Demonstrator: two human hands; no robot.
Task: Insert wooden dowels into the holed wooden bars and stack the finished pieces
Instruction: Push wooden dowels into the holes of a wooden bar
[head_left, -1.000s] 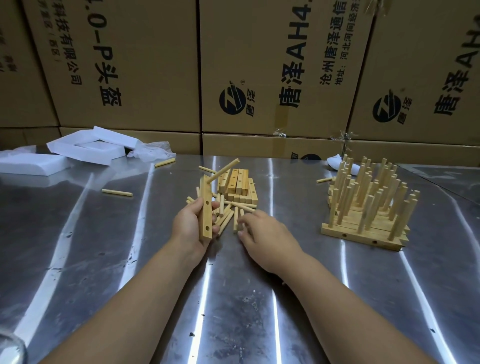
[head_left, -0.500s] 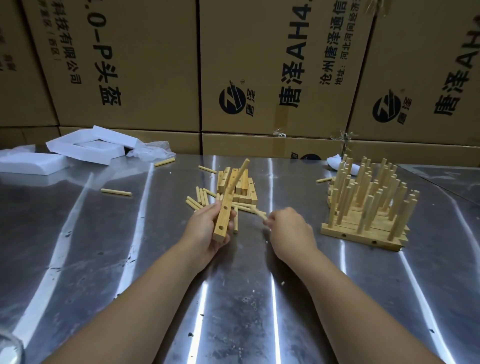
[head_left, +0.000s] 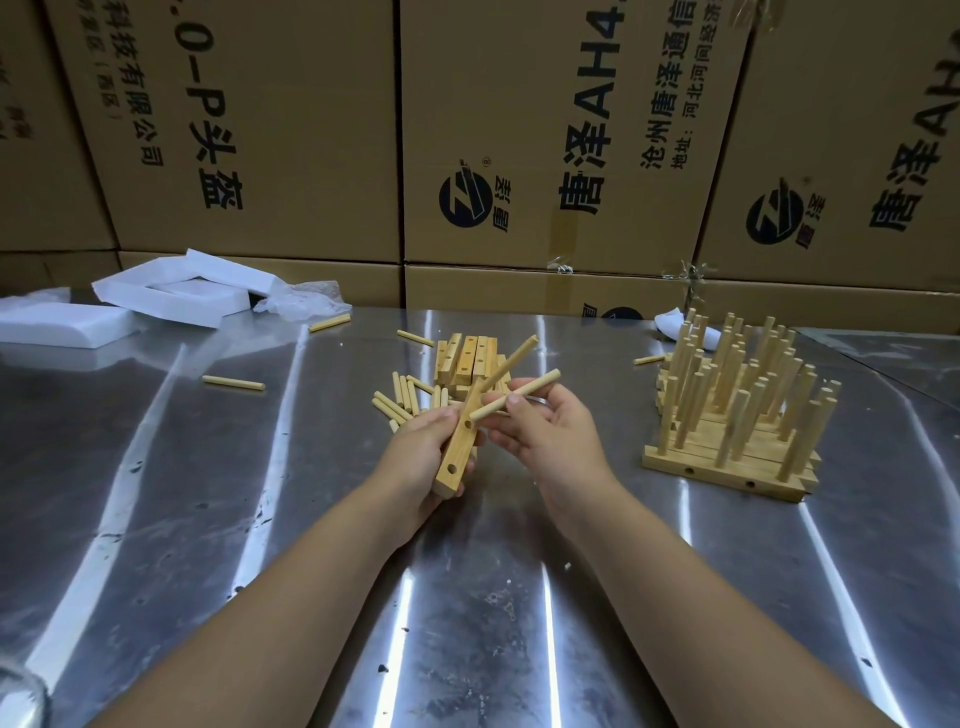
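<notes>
Filling hands (head_left: 415, 460) (head_left: 550, 436): bar (head_left: 458, 453) left, dowel (head_left: 535, 385) right.

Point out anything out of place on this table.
Four dowels lie scattered away from the loose pile: one far left, one by the white foam, one behind the bars, one beside the finished stack. Nothing looks broken.

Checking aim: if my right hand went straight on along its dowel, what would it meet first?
Probably the pale holed wooden bar held by the left hand, near its middle hole, though depth is unclear.
</notes>
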